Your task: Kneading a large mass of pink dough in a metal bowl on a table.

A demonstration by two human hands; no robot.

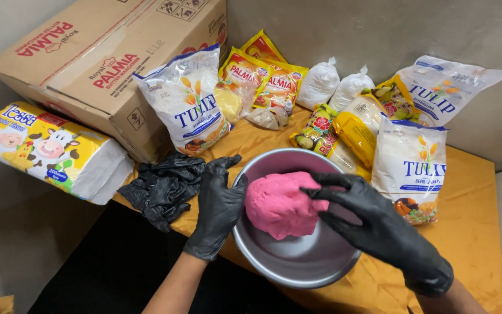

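My left hand [219, 203], in a black glove, curls around the near-left rim of the metal bowl [297, 264], fingers outside and thumb at the edge, so the bowl stays put and tips a little toward me. My right hand [379, 227], also gloved, reaches in from the right with fingers spread and bent, fingertips pressing on the top and side of the pink dough [280, 204]. The dough sits as 1 lump against the bowl's left inner wall. A heap of black gloves [161, 186] lies just left of the bowl on the orange cloth [472, 232]. Flour bags [187, 99] stand behind, within reach, beside a cardboard box [100, 58].
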